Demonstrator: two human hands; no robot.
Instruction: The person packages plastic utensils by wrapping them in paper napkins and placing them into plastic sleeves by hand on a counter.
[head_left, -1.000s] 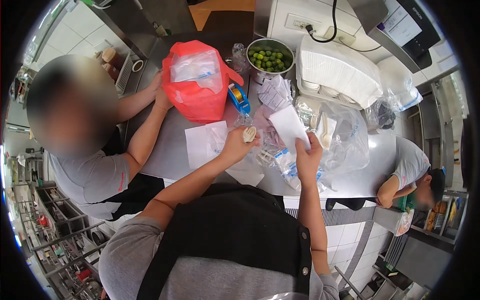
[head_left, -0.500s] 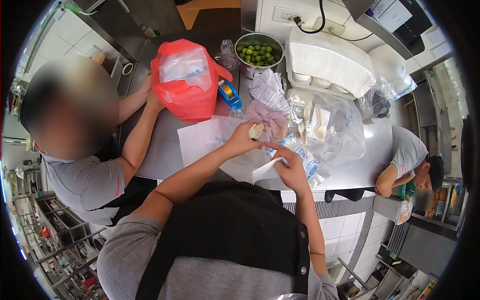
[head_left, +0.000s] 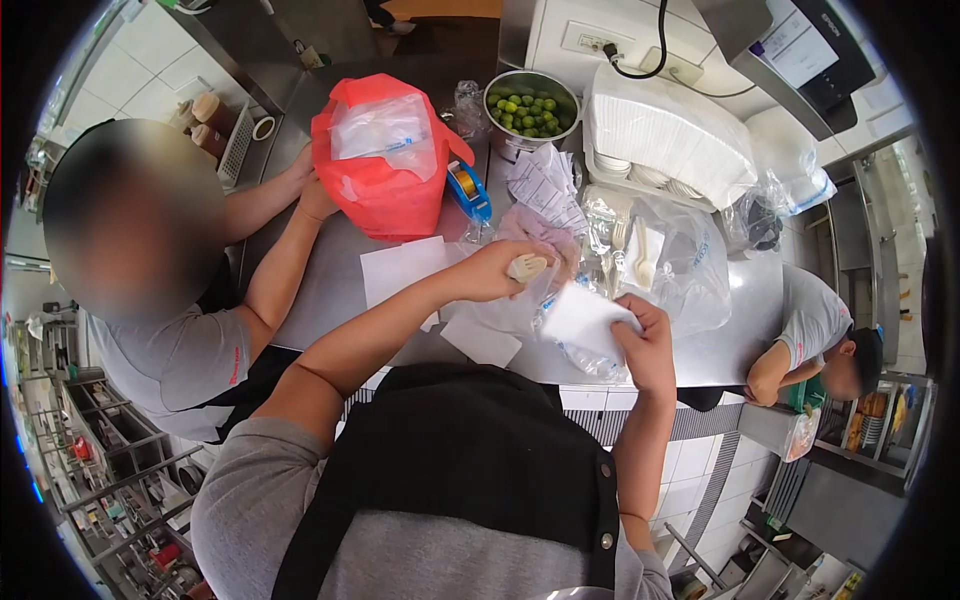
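Evidently both hands were occupied above the steel tabletop (head_left: 748,335). Left hand (head_left: 492,272): fingers curled closed around a pale disposable fork (head_left: 527,266), tined end showing; how much more the fist held, could not tell. Right hand (head_left: 650,345): thumb and fingers pinched a white paper (head_left: 588,320) near its right edge, the sheet blurred, its far edge just beside the left hand.

Under and around: crumpled clear plastic bag (head_left: 695,290) beyond the right hand, a pale spoon (head_left: 645,258) on white paper beside it, pink cloth (head_left: 548,232) just past the left hand. Loose paper sheet (head_left: 482,340) below the left forearm. A co-worker's hand was at the red bag (head_left: 395,205).

Judgement on handling: a light edge pinch suited the paper, since a hard one would crease it; a firm hold on the fork, fingers off the tines, seemed cleanest; paper best held clear of the plastic, which could snag it.
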